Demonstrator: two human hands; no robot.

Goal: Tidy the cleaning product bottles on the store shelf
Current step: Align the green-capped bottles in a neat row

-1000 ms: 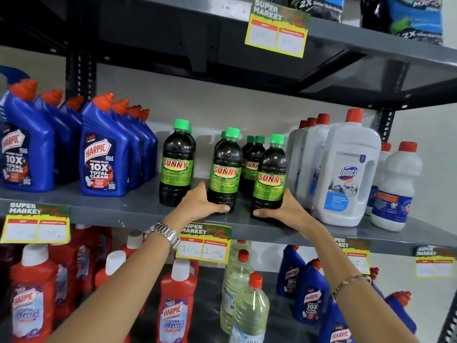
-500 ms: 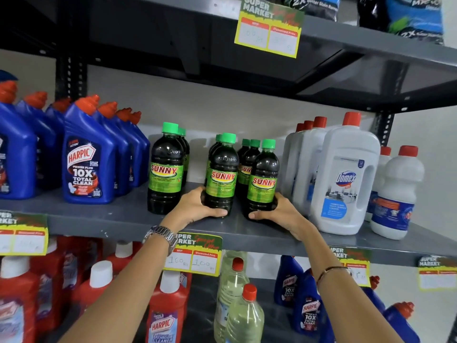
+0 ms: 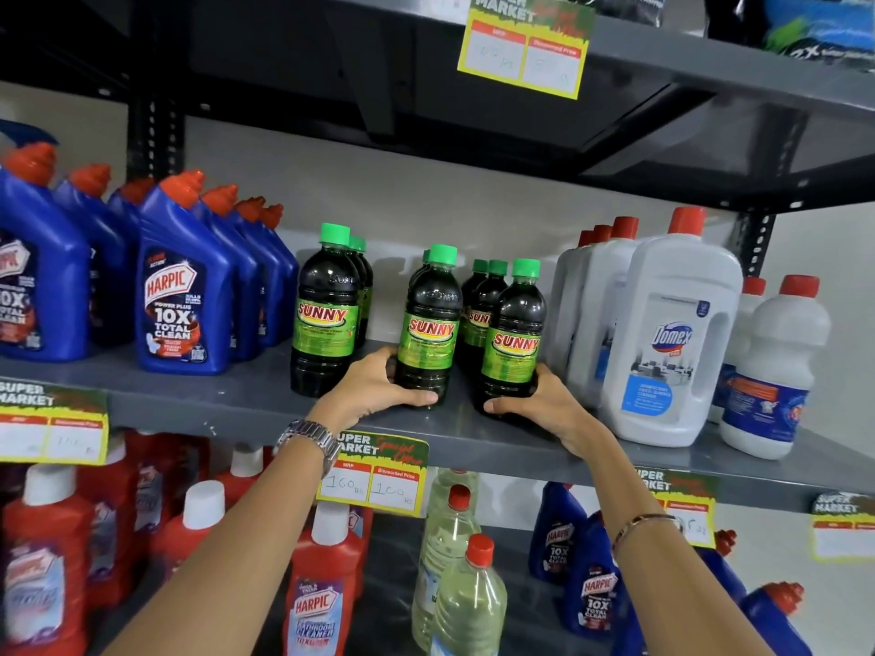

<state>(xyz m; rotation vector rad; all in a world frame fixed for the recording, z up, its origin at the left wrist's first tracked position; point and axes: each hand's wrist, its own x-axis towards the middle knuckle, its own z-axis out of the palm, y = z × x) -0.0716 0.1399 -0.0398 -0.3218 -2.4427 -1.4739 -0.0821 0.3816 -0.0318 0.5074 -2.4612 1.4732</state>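
Note:
Dark Sunny bottles with green caps stand in three short rows on the grey middle shelf. My left hand grips the base of the front bottle of the middle row. My right hand grips the base of the front bottle of the right row. Both bottles stand upright on the shelf. The left row's front bottle stands free to the left of my left hand. More Sunny bottles are partly hidden behind each front one.
Blue Harpic bottles fill the shelf's left. White Domex jugs and a smaller white bottle stand close on the right. Below are red Harpic bottles, pale bottles and more blue ones. Price tags hang on the shelf edges.
Both hands kept their hold on the two front Sunny bottles, which slid slightly back and closer together on the shelf. The camera view shifted a little.

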